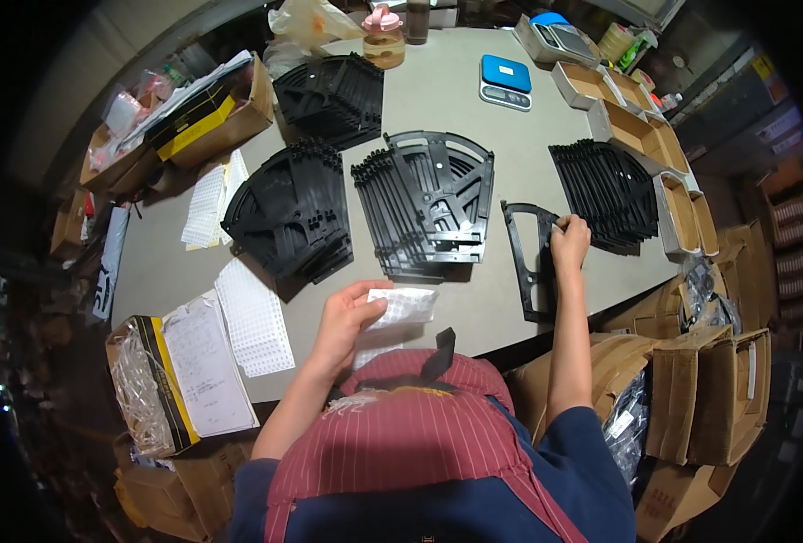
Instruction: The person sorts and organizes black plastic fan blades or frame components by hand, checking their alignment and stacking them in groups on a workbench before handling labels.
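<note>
My left hand [342,321] pinches a folded white sheet of small round stickers [407,306] above the table's front edge. My right hand [570,244], fingers closed, grips the upper right edge of a single black fan-shaped plastic frame [520,262]. That frame lies between two piles of similar black parts: a middle stack [379,213] and a fanned right stack [605,192]. Left of the middle stack is another black pile [288,213], with one more pile [333,95] behind it. What the right fingertips press against is partly hidden.
White sticker sheets [253,317] and a handwritten paper [204,366] lie at left. A blue-topped scale [505,81] and a pink-lidded jar [383,45] stand at the back. Small open boxes [636,131] line the right edge; cardboard cartons [691,398] stand below it.
</note>
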{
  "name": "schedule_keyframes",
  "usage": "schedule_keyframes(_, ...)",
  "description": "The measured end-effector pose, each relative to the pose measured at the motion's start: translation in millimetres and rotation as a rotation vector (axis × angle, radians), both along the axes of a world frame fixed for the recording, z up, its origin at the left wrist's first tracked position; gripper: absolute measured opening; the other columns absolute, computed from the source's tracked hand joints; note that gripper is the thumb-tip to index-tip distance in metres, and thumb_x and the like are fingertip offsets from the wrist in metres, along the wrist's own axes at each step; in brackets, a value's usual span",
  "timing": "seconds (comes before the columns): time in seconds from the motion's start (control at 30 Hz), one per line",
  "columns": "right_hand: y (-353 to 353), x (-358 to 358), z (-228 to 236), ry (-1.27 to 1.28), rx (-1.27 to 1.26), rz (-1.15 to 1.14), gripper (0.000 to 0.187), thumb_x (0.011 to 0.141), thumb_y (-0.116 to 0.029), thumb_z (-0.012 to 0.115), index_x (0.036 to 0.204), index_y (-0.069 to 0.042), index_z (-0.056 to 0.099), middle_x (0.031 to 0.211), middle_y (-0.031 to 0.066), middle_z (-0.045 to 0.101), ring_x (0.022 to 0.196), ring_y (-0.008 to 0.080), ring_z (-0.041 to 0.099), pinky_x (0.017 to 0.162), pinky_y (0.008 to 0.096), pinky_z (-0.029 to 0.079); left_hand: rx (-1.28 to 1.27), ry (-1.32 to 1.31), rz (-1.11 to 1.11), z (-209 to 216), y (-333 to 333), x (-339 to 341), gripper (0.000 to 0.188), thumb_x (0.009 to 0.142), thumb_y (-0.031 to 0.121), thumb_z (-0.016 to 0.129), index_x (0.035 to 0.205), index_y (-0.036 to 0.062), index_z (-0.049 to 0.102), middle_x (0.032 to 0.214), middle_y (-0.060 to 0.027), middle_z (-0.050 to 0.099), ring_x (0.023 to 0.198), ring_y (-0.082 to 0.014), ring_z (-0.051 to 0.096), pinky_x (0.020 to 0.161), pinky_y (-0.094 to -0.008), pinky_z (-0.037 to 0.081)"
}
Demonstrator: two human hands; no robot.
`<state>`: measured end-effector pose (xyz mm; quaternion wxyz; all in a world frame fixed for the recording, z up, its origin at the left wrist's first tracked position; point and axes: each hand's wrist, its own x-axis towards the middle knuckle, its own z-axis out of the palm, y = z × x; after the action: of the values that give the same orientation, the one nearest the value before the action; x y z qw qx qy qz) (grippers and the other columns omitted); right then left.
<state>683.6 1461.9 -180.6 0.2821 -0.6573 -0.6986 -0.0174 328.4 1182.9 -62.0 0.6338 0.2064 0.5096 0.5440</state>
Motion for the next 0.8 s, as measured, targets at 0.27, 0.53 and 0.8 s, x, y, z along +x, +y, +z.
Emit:
schedule_keyframes(0.27,-30,-176,47,0.108,0.120,0.559,0.030,0.085,-0.029,0.075,0.098,-0.003,0.069,0.098,0.0140,0.067,0.096,0.0340,0.061,0.088,0.0474,0.045,-0.017,0.059,-0.036,17,1,4,0.036,0.095,0.008,0.065,0.128,-0.0042,0.062,0.095,-0.0014,0.068,0.081,-0.0042,0.057,0.076,-0.0176,0.044)
schedule_keyframes(0.53,11,-221,47,-0.225,0.001,0.349,0.040,0.081,-0.039,0.076,0.092,-0.001,0.071,0.093,0.0182,0.072,0.093,0.0358,0.066,0.084,0.0472,0.048,0.022,0.121,-0.009,29,0,3,0.040,0.096,0.010,0.064,0.133,-0.0042,0.059,0.088,0.0040,0.061,0.076,-0.0036,0.049,0.070,-0.0186,0.038)
schedule_keyframes(0.8,-1,-121,97,0.203,0.185,0.346,0.039,0.079,-0.030,0.075,0.108,-0.004,0.074,0.092,0.0162,0.071,0.087,0.0361,0.065,0.081,0.0487,0.051,-0.007,0.213,0.018,13,-17,-9,0.038,0.105,0.022,0.052,0.135,-0.0005,0.059,0.106,-0.0037,0.066,0.090,-0.0075,0.059,0.084,-0.0230,0.046)
